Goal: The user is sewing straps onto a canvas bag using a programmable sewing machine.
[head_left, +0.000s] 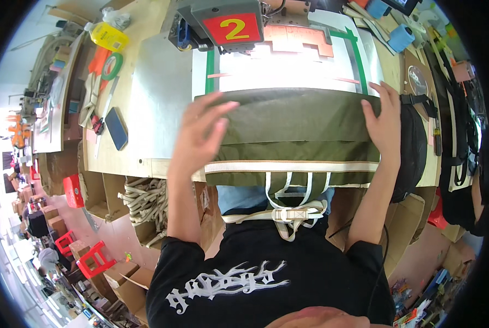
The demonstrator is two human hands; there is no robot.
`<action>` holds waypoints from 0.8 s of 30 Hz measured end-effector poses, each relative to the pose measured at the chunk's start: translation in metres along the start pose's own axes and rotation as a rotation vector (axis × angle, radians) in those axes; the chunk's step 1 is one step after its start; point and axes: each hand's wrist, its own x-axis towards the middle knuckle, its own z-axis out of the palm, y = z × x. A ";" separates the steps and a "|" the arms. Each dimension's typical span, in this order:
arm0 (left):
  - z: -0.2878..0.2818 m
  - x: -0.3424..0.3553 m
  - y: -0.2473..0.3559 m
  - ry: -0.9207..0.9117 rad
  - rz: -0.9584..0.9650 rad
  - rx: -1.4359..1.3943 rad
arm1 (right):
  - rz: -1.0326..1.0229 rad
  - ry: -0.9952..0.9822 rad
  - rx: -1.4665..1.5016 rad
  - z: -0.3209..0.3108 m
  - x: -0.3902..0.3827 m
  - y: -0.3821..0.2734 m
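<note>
An olive-green fabric piece (304, 117) lies across the worktable's front edge, with a white trim strip (294, 167) along its near side. Cream straps with a buckle-like piece (291, 214) hang from it over my lap. My left hand (201, 128) is over the fabric's left end, fingers apart and slightly blurred; whether it touches the cloth I cannot tell. At the right end, my right hand (384, 117) has its fingers spread along the fabric's edge and holds nothing. Just beyond the cloth lies a brightly lit white plate (288, 74) bordered with green tape.
A grey machine head (222, 27) with a red panel overhangs the plate. To the left are a phone (116, 128), green tape roll (111, 66) and yellow bottle (108, 37). A black bag (411, 150) sits by my right hand. Blue thread cones (401, 38) stand far right.
</note>
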 end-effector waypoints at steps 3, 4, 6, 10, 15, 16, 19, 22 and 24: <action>0.040 0.012 0.010 -0.161 0.181 0.278 | -0.010 -0.159 0.181 0.012 0.005 -0.020; 0.045 0.016 0.004 -0.151 0.189 0.326 | -0.038 -0.184 0.158 0.013 0.004 -0.023; 0.048 0.022 -0.004 -0.120 0.187 0.396 | -0.087 -0.210 0.124 0.020 -0.006 -0.020; 0.046 0.029 -0.013 -0.116 0.191 0.403 | -0.067 -0.222 0.103 0.020 -0.007 -0.019; 0.044 0.031 -0.017 -0.143 0.177 0.420 | -0.105 -0.228 0.113 0.023 -0.002 -0.037; 0.043 0.032 -0.016 -0.153 0.173 0.417 | -0.178 -0.200 0.091 0.026 0.000 -0.045; 0.047 0.031 -0.016 -0.122 0.208 0.450 | -0.288 -0.234 0.063 0.039 -0.002 -0.065; 0.044 0.029 -0.018 -0.124 0.197 0.504 | -0.331 -0.279 -0.017 0.057 -0.010 -0.075; 0.042 0.027 -0.019 -0.128 0.196 0.505 | -0.318 -0.270 -0.067 0.056 -0.013 -0.069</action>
